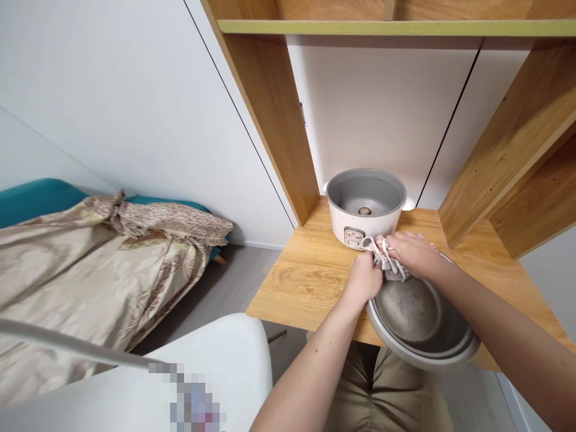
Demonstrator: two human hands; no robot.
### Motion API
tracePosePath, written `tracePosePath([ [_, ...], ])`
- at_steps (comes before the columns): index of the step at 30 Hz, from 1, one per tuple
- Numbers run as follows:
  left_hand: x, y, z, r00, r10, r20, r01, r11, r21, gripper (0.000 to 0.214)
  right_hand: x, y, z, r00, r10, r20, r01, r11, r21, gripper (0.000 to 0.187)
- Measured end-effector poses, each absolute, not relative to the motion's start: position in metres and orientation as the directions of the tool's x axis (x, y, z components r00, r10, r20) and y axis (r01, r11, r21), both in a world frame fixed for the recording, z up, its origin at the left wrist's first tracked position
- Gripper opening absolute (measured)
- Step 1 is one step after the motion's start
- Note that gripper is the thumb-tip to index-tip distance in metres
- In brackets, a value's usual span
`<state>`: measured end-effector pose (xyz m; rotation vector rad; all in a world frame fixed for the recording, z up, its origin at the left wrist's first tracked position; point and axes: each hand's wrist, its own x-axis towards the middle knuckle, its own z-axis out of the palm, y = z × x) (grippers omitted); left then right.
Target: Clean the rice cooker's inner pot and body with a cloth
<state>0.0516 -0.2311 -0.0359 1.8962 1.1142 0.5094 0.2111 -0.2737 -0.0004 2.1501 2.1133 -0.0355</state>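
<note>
A grey metal inner pot (407,309) is tilted over the table's front edge, its hollow side facing me. My left hand (366,276) is closed at the pot's left rim, its fingertips partly hidden. In my right hand (416,255) is a bunched, patterned cloth (390,258), pressed down at the pot's far rim. One loop of the cloth hangs toward my left hand. Just behind both hands stands a white rice cooker body (339,219), upright and without a lid, its grey inside and round centre plate showing.
The wooden tabletop (301,270) has upright boards on both sides and a shelf (396,27) above. A white chair (225,354) stands at the front left. Farther left, a patterned cover (112,270) lies over teal furniture (40,195). A grey rod (81,345) crosses the lower left.
</note>
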Motion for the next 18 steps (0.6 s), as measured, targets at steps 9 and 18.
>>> tracePosePath([
  [9, 0.050, -0.226, -0.034, 0.558, 0.827, -0.075, 0.577, -0.321, 0.751, 0.040, 0.213, -0.270, -0.003, -0.054, 0.996, -0.075, 0.996, 0.058, 0.061, 0.042],
  [18, 0.053, -0.212, -0.052, 0.626, 0.778, 0.051, 0.300, -0.301, 0.905, 0.043, 0.213, -0.271, -0.007, -0.040, 0.998, -0.055, 0.997, 0.043, 0.060, 0.038],
])
